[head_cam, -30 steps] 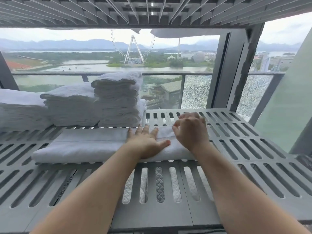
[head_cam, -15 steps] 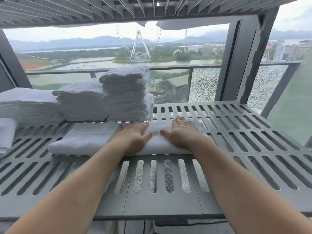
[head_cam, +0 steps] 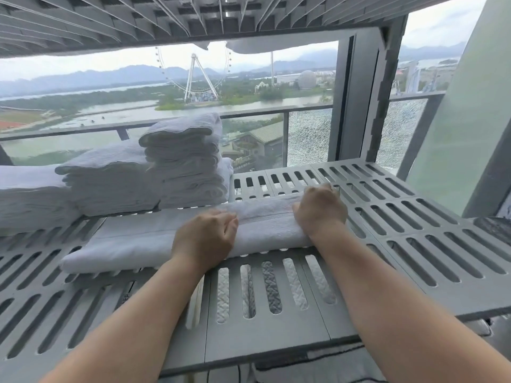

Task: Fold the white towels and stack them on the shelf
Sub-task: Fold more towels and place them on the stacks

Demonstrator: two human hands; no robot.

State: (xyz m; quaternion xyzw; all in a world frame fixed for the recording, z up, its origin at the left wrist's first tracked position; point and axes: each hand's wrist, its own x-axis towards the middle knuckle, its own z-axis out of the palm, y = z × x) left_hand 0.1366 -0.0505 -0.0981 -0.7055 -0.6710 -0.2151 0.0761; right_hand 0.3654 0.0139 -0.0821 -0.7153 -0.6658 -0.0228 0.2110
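A long folded white towel (head_cam: 138, 241) lies across the grey slotted shelf (head_cam: 414, 244), parallel to its front edge. My left hand (head_cam: 204, 239) rests on the towel's middle with its fingers curled into the cloth. At the towel's right end, my right hand (head_cam: 320, 211) grips with fingers curled over the far edge. Behind the towel stand three stacks of folded white towels: a tall stack (head_cam: 182, 161), a lower stack (head_cam: 110, 183) to its left, and a stack at the left edge (head_cam: 27, 197).
The underside of an upper shelf (head_cam: 166, 20) hangs close overhead. A dark upright post (head_cam: 359, 92) stands at the back right, with a glass balcony railing (head_cam: 304, 139) behind. White cloth (head_cam: 271, 288) shows through the slots below. The shelf's right half is bare.
Both hands lay flat on the towel before; now their fingers are curled. My right hand has shifted to the towel's right end, and my left hand sits nearer the middle.
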